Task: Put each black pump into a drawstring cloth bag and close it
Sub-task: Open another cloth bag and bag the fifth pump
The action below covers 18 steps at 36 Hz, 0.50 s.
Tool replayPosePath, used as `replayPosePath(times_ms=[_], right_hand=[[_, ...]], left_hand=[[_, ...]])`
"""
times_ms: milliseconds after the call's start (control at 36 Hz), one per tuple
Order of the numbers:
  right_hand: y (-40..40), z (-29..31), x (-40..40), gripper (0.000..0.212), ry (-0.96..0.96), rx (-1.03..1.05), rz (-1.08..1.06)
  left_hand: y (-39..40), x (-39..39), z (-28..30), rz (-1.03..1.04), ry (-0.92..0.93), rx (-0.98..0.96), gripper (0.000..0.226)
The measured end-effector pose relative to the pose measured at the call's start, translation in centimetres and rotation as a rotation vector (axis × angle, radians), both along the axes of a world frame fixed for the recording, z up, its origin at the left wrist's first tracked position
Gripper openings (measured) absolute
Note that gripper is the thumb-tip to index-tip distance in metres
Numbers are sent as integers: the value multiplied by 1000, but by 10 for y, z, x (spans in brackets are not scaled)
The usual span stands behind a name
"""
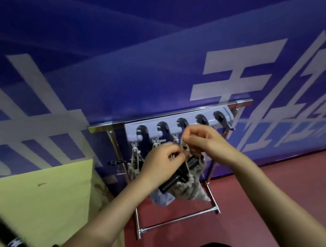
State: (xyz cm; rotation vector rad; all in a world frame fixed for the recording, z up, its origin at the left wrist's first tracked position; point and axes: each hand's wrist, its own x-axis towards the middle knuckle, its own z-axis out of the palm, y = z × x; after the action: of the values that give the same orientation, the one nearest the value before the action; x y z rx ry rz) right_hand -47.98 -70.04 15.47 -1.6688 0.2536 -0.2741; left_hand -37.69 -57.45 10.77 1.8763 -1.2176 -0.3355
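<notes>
Head view looks down over a blue wall (151, 45) with large white lettering, then a metal stand (176, 219) against it, then a yellow-green table (47, 202) at the left with a black pump (8, 237) lying blurred near its front edge.

Across the top of the stand runs a grey rack (178, 125) with a row of clips, and cloth bags hang from strings below it. The bag in hand (187, 188) hangs under the two hands; a second black pump (175, 178) sits in it with its upper part poking out of the gathered mouth, so this bag is loaded but not closed. Another bag (133, 170) hangs further left; what it holds cannot be made out.

The left hand (161, 161) pinches the cord (182, 144) at the bag's mouth, fingers curled tight. The right hand (201, 139) pinches the same cord a little higher, just under the rack.

The step appears to be drawing the cord shut or tying it. It would go best if the pump were first pushed fully below the mouth, then one hand held the gathered cloth while the other pulled the cord evenly. Pulling over the protruding pump would likely leave the mouth gaping.
</notes>
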Motion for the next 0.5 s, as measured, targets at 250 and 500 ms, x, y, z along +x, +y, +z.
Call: replayPosePath(times_ms=[250, 500], right_hand=[[-108, -4, -52, 16, 212, -63, -13], [-168, -80, -47, 20, 312, -257, -262]], left_hand=[[-91, -48, -8, -83, -45, 184, 31], [-168, -33, -44, -45, 129, 414, 29]])
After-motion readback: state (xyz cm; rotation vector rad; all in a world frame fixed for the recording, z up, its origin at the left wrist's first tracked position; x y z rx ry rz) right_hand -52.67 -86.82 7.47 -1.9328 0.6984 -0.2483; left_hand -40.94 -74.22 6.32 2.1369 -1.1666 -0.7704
